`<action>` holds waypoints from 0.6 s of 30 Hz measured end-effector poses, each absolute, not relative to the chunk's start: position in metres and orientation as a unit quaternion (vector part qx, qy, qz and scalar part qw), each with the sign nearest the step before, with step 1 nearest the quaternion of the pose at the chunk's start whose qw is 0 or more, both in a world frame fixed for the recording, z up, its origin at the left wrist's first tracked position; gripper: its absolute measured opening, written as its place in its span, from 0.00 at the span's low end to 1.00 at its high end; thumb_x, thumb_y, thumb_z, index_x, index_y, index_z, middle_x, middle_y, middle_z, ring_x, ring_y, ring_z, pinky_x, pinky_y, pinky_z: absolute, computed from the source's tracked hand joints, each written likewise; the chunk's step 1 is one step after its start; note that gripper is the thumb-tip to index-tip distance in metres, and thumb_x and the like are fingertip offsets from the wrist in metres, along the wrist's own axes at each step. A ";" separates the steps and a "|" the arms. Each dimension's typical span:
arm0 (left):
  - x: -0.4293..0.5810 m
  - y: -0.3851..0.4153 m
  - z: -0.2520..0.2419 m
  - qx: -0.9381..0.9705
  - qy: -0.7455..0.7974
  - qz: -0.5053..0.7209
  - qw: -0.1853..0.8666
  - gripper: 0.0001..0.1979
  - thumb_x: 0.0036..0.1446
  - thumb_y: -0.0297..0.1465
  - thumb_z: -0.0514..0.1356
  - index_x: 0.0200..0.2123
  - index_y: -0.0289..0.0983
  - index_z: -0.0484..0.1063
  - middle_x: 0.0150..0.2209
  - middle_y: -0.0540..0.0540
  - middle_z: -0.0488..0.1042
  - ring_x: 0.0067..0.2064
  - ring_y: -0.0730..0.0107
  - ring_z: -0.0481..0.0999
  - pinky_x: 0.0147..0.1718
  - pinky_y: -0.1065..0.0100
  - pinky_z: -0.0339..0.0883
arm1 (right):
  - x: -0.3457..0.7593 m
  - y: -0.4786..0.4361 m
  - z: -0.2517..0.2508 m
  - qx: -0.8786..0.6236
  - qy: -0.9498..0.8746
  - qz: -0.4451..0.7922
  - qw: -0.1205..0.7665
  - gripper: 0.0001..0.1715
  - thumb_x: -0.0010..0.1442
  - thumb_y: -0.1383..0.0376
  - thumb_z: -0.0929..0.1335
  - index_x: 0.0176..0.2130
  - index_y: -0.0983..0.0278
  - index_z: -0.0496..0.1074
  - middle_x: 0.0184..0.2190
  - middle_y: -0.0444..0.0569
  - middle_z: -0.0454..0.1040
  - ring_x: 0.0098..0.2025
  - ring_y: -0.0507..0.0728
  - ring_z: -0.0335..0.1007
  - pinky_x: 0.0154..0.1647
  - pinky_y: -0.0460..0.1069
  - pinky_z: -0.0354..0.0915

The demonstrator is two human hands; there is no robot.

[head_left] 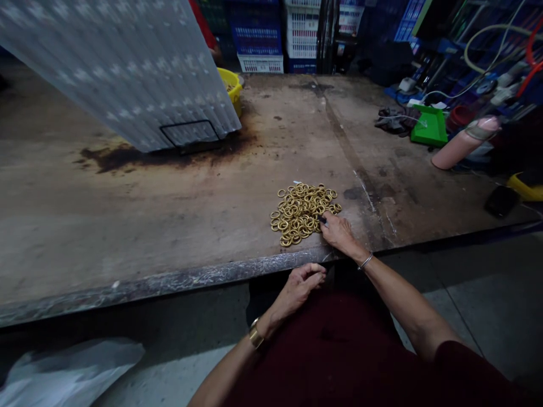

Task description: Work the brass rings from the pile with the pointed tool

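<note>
A loose pile of brass-coloured rings lies on the wooden table near its front edge. At the right side of the pile is my right hand, its fingers closed around a small black object whose kind I cannot make out. The black tip touches or hangs just over the rings. My left hand is in front of the table edge, below the pile, with curled fingers and the thumb drawn against them. Whatever may be between those fingers is hidden.
A ribbed translucent panel leans on a black wire stand, with a yellow basin behind it. Right: a green tray, a pink cylinder, cables. Stacked crates stand behind. A plastic bag is low left.
</note>
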State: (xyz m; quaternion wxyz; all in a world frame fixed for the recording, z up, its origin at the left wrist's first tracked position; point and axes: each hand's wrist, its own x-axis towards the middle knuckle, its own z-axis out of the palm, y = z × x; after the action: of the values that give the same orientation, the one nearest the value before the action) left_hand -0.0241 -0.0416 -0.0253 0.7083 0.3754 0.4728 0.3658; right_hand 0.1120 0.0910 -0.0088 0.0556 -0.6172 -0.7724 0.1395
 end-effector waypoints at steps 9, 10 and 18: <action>-0.007 -0.002 -0.007 0.330 0.515 0.482 0.627 0.24 0.47 0.43 0.62 0.43 0.35 0.66 0.26 0.51 0.70 0.24 0.74 0.71 0.21 0.73 0.66 | 0.124 0.074 -0.021 -0.595 -0.711 0.262 0.269 0.10 0.59 0.62 0.59 0.33 0.63 0.68 0.26 0.45 0.71 0.27 0.52 0.65 0.31 0.45 0.59; -0.005 0.002 -0.007 0.328 0.523 0.489 0.616 0.24 0.46 0.43 0.63 0.43 0.35 0.66 0.24 0.52 0.69 0.23 0.74 0.70 0.20 0.74 0.65 | 0.123 0.069 -0.021 -0.591 -0.701 0.279 0.287 0.10 0.58 0.62 0.59 0.32 0.62 0.67 0.25 0.44 0.70 0.27 0.52 0.64 0.31 0.45 0.59; 0.000 0.012 -0.008 0.359 0.548 0.499 0.568 0.16 0.47 0.43 0.62 0.32 0.35 0.70 0.21 0.54 0.66 0.20 0.78 0.64 0.18 0.76 0.60 | 0.112 0.052 -0.017 -0.570 -0.642 0.368 0.358 0.08 0.54 0.59 0.61 0.29 0.61 0.63 0.24 0.42 0.68 0.27 0.51 0.63 0.31 0.46 0.61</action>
State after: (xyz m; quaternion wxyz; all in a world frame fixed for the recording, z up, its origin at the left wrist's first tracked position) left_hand 0.0004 0.0117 -0.0081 0.5678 0.3588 0.5479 0.4986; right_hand 0.1124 0.0518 -0.0170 0.3576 -0.5702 -0.6417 0.3676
